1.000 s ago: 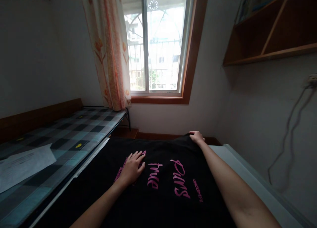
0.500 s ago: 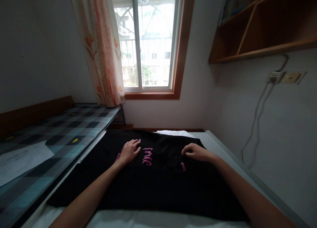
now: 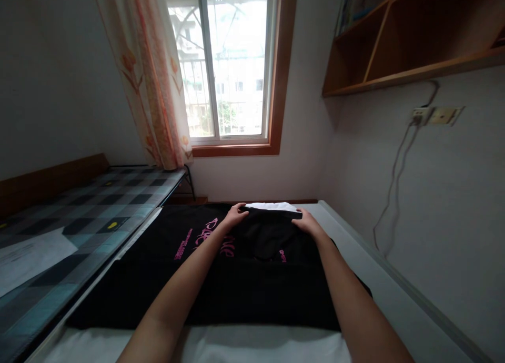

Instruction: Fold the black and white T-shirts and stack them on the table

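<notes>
A black cloth garment with pink lettering [image 3: 276, 294] lies spread over a pale, flat surface [image 3: 347, 221], with a crease running across it near the middle. The left hand [image 3: 239, 214] and right hand [image 3: 309, 224] are at its far edge, a short stretch of hem between them. Each is nearly closed, thumb against fingers, apparently pinching the cloth.

To handle that edge well, both grips should stay level and equally firm, with the hem drawn straight but not stretched, and the layers below should be kept from bunching at the crease.

Just beyond the hem lies a crumpled white cloth [image 3: 272, 207], which could get caught up with the edge. The left forearm hides some lettering. Left of the surface are a grey, black and teal checked mattress [image 3: 150, 192] and a white paper sheet [image 3: 33, 260]; on the right, a grey hanging cord [image 3: 394, 189] stays well apart from the cloth
</notes>
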### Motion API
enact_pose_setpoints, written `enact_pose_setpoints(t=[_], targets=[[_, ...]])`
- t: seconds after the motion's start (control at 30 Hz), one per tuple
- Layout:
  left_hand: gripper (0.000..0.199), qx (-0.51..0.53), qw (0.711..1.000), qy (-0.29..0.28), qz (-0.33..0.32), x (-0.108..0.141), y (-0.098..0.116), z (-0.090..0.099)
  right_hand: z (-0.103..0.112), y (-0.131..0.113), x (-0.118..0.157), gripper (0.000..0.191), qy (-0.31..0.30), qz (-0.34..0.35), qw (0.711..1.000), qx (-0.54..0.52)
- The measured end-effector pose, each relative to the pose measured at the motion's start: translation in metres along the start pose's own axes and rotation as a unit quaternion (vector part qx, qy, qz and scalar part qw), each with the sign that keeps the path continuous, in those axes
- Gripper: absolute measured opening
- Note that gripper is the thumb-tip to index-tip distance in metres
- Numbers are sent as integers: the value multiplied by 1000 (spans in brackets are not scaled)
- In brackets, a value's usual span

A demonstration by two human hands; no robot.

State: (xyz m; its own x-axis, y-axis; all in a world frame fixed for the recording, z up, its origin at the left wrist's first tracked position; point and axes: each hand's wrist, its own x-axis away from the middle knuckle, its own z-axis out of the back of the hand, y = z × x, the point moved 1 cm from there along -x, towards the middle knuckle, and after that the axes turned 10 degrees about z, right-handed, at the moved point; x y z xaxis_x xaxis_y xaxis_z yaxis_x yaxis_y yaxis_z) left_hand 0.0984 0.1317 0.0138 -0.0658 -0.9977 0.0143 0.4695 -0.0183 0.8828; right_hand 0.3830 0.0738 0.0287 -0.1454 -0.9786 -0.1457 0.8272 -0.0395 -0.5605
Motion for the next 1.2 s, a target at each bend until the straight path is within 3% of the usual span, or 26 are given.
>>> enact_pose_setpoints(t=[0.17,0.47,0.67,0.77,0.9,1.03,1.2], targets=[[39,11,999,50,11,-25,1,-15,-2,11,-15,40,31,-31,986,-159],[36,-47,990,133,-4,-33,-1,-30,-16,14,-25,37,139,-81,984,-75],[24,-134,978,158,-11,-25,-2,-25,-18,8,-16,34,168,-56,984,-24],[29,-237,958,158,-30,-26,-5,-13,-21,6,-12,32,192,-45,980,0],[36,-332,934,108,-70,-31,-14,16,-24,5,-8,31,236,-3,971,44],[28,-431,893,106,-68,-34,-26,59,-25,7,-9,31,236,28,970,59],[24,-482,871,82,-47,-33,-42,124,-26,8,-11,32,237,26,969,58]])
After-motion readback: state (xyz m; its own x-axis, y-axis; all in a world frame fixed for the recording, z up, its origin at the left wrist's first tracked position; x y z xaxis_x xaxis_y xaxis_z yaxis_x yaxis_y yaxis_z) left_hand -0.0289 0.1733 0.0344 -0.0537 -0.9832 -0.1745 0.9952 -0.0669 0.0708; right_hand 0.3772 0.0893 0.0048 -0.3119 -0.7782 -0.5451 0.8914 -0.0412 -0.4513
